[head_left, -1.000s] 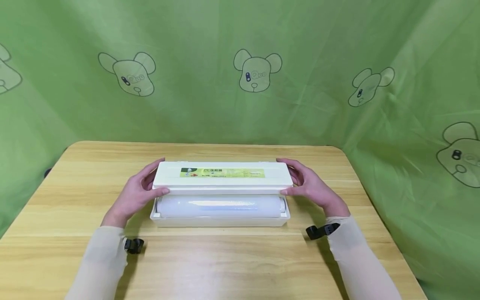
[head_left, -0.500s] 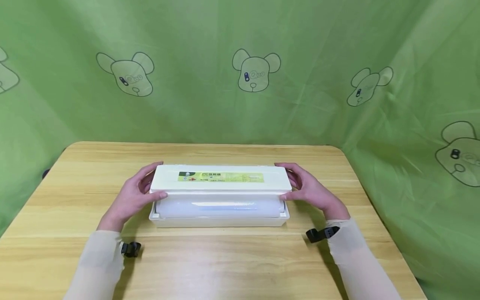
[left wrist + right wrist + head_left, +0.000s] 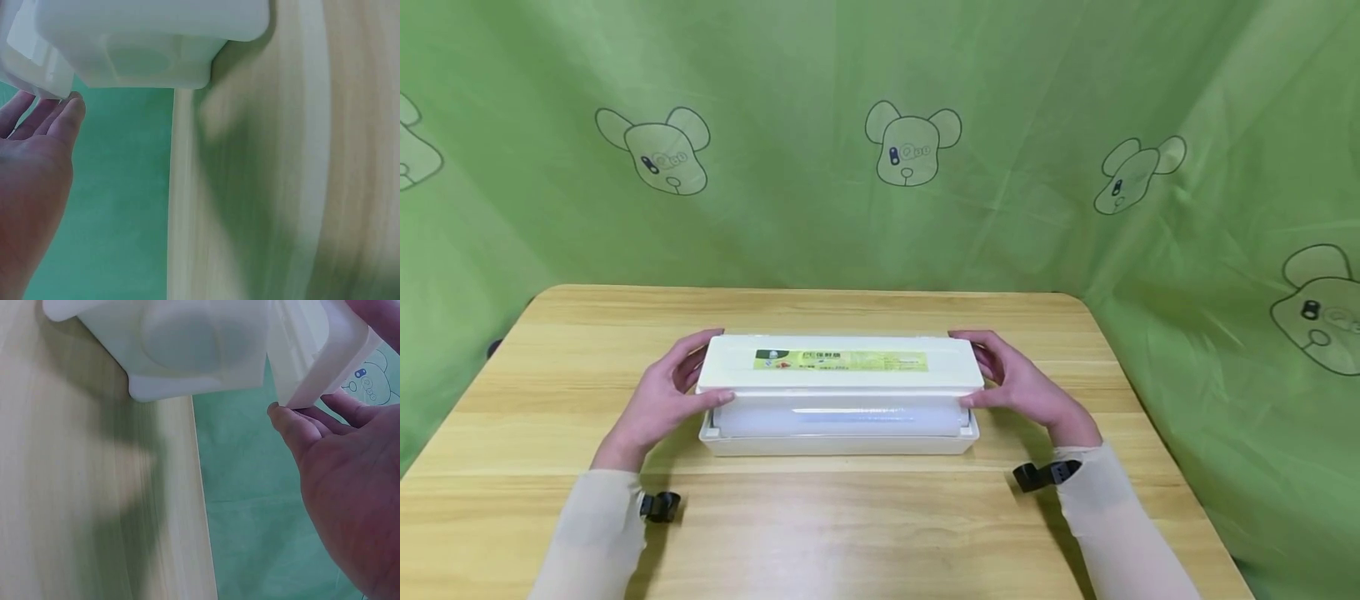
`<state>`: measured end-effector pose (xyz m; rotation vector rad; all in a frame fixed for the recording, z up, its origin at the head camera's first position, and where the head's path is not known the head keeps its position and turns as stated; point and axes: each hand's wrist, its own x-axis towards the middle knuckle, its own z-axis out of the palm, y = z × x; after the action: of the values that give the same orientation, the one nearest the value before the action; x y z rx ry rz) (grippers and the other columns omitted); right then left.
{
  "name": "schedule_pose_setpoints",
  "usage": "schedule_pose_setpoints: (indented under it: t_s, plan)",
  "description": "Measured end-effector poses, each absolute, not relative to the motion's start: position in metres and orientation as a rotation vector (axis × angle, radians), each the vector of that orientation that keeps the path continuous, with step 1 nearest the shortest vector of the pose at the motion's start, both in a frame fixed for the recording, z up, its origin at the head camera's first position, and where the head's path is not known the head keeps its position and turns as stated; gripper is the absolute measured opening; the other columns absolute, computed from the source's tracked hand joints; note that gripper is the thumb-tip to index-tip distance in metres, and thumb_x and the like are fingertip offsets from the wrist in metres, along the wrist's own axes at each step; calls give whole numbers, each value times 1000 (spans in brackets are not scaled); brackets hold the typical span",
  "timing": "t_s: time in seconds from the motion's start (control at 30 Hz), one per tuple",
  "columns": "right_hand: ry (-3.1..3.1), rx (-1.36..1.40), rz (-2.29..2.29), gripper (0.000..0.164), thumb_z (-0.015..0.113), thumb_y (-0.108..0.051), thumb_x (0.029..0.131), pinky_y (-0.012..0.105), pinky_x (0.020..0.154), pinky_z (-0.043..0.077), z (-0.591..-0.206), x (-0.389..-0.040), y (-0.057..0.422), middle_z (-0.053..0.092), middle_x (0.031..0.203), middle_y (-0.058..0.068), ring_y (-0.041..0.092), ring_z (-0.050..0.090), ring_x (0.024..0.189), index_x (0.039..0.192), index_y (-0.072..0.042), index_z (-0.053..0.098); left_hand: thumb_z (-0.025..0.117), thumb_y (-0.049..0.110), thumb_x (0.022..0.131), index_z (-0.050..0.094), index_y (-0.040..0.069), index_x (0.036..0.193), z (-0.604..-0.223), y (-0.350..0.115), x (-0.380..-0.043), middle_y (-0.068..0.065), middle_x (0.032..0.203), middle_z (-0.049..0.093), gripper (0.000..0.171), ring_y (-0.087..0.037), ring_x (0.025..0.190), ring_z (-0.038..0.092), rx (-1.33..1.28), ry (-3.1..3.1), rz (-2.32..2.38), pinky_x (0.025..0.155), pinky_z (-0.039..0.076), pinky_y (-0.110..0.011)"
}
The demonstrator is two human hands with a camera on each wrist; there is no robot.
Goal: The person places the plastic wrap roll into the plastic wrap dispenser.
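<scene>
A long white lid (image 3: 850,380) with a yellow-green label spans between both hands over a white cling film box (image 3: 842,447). Below its front edge, the roll of cling film (image 3: 842,422) shows inside the box. My left hand (image 3: 658,404) grips the lid's left end, thumb at the front edge and fingers behind. At the other end my right hand (image 3: 1026,390) holds it the same way. In the left wrist view, fingertips of the left hand (image 3: 37,156) touch the lid (image 3: 40,65). The right wrist view shows the raised lid (image 3: 325,369) beside the box (image 3: 194,344).
The box stands on a light wooden table (image 3: 865,525), whose far edge lies behind it. A green curtain (image 3: 775,225) printed with mouse heads hangs behind and to the right. Black wrist mounts (image 3: 661,507) sit at both sleeves.
Both hands have lowered the lid toward the box and slightly toward me. Less of the cling film roll shows now. The box has stayed in place.
</scene>
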<state>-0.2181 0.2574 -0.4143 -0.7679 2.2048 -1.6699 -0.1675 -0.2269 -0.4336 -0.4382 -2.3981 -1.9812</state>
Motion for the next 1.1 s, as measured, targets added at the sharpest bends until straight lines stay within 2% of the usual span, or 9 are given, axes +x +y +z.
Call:
schedule_pose_setpoints:
  t_s: [0.43, 0.8, 1.1]
  plan:
    - [2259, -772, -1592, 91, 85, 2, 72, 27, 109, 35, -419, -212, 258, 43, 144, 16, 28, 42, 133, 146, -1, 33, 82, -5, 74, 37, 1, 147, -439, -228, -161, -21, 146, 39, 85, -35, 135, 38, -443, -2377, -2020, 106, 36, -20]
    - [2275, -782, -1570, 90, 85, 3, 70, 26, 110, 34, -417, -206, 258, 43, 144, 15, 28, 41, 134, 144, 0, 35, 83, -5, 73, 37, -1, 144, -436, -229, -156, -20, 145, 39, 85, -37, 136, 35, -469, -2403, -1990, 107, 33, -18]
    - [2252, -823, -1586, 89, 84, 6, 69, 27, 106, 38, -417, -206, 258, 46, 140, 18, 25, 47, 129, 143, 2, 34, 82, -5, 73, 37, -2, 143, -434, -229, -156, -20, 144, 38, 84, -38, 137, 34, -503, -2406, -1984, 108, 31, -18]
